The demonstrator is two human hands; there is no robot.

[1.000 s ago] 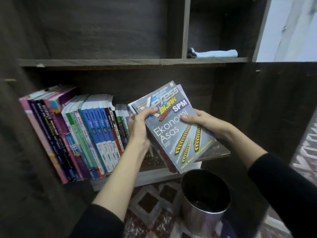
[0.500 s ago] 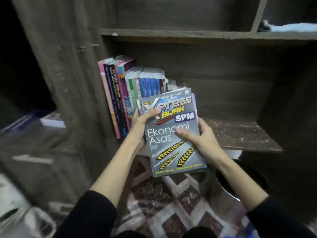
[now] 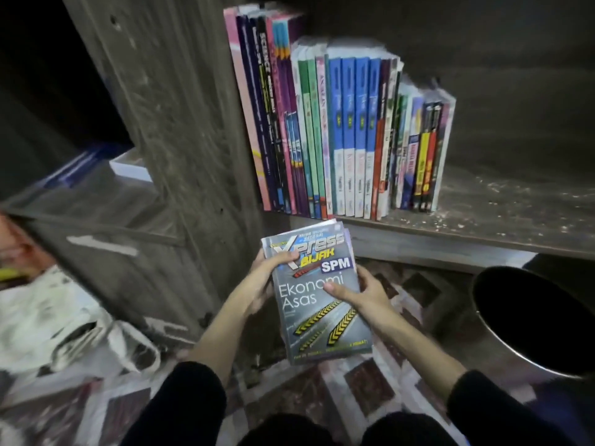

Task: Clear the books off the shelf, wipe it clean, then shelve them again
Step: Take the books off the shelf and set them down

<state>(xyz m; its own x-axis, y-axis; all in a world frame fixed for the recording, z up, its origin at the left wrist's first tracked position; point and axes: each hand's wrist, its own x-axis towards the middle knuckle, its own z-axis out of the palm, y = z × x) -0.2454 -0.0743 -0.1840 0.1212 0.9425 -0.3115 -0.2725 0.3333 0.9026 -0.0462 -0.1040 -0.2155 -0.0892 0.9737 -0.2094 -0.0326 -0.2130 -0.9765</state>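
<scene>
A small stack of books [image 3: 317,317], topped by a grey "Xpress Bijak SPM Ekonomi Asas" cover, is below the shelf edge and above the floor. My left hand [image 3: 267,278] grips its left edge with the thumb on the cover. My right hand [image 3: 357,292] holds the right edge, thumb across the cover. A row of upright books [image 3: 338,123] still stands at the left end of the dusty wooden shelf [image 3: 502,217]. The shelf's right part is bare and speckled with dust.
A round metal bin [image 3: 531,320] stands on the floor at the right, under the shelf. The cabinet's wooden side panel [image 3: 180,123] rises left of the books. White plastic bags [image 3: 58,320] lie on the patterned floor mat [image 3: 354,391] at the left.
Both hands have carried the stack out of the shelf and down toward the floor. The view has swung left and down, so the upper shelf with the blue cloth is out of sight.
</scene>
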